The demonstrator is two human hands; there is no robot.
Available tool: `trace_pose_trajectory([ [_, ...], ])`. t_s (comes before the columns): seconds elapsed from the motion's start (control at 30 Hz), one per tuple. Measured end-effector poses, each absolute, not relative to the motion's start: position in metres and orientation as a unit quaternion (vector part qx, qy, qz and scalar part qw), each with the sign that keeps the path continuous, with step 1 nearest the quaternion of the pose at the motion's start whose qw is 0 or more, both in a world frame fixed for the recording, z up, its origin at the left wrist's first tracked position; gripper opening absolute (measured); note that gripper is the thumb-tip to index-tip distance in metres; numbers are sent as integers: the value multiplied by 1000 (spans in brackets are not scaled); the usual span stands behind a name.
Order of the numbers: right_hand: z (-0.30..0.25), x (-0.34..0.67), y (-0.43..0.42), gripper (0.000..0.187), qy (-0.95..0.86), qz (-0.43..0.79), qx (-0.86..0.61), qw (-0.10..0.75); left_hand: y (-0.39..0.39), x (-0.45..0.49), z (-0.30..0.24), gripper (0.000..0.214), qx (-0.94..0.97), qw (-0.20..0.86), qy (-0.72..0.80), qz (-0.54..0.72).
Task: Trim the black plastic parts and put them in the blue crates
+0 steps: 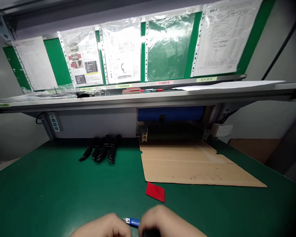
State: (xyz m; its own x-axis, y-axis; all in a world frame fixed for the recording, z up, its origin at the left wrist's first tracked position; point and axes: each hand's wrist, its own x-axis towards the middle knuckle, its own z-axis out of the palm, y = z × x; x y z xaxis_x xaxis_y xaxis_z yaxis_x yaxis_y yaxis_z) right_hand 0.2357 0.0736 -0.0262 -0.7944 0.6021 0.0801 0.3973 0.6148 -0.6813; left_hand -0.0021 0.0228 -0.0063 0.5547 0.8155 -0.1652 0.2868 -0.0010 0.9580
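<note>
At the bottom edge my left hand [106, 226] is closed with its fingers curled, and what it may hold is hidden. My right hand [169, 222] is just beside it, also closed and slightly blurred. A dark thing shows under its curled fingers, too little of it to name. Between the two hands a blue craft knife [134, 222] points its metal tip to the left; its other end disappears behind my right hand, and I cannot tell whether it is held or lying on the table. Beyond the hands a small red card [155, 192] lies flat on the green table [51, 187].
Several glossy black curved parts [105, 149] lie at the back left. A cardboard sheet [182, 164] covers the back right, below a blue roll [171, 114]. Overhead, a shelf [113, 101] spans the bench with papers and pens on it. A power strip [55, 121] is mounted at left.
</note>
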Motion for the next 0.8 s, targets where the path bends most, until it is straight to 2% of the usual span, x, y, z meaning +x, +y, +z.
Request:
trace_pose_trajectory([
  [0.1,-6,242,83,17,-773,332,-425,335,30,-1,-4,38,549,518,478,449],
  [0.17,-3,239,83,26,-747,306,-458,373,35,4,-12,38,491,478,503,527],
  [0.23,-6,231,78,37,-781,255,-456,342,39,12,-27,42,471,512,475,539],
  [0.33,-14,219,70,48,-838,146,-456,261,39,24,-46,47,400,632,385,540],
  [0.47,-17,216,73,44,-860,74,-456,218,31,32,-49,43,265,755,311,512],
  [0.57,-17,217,78,39,-868,69,-442,214,28,27,-37,39,266,797,286,460],
  [0.63,-15,215,78,34,-873,67,-434,213,29,19,-28,41,366,748,323,450],
  [0.73,-9,205,77,23,-890,77,-417,169,32,3,-15,43,542,497,491,467],
  [0.8,-6,197,78,25,-909,88,-389,121,35,-9,-10,41,566,349,578,472],
])
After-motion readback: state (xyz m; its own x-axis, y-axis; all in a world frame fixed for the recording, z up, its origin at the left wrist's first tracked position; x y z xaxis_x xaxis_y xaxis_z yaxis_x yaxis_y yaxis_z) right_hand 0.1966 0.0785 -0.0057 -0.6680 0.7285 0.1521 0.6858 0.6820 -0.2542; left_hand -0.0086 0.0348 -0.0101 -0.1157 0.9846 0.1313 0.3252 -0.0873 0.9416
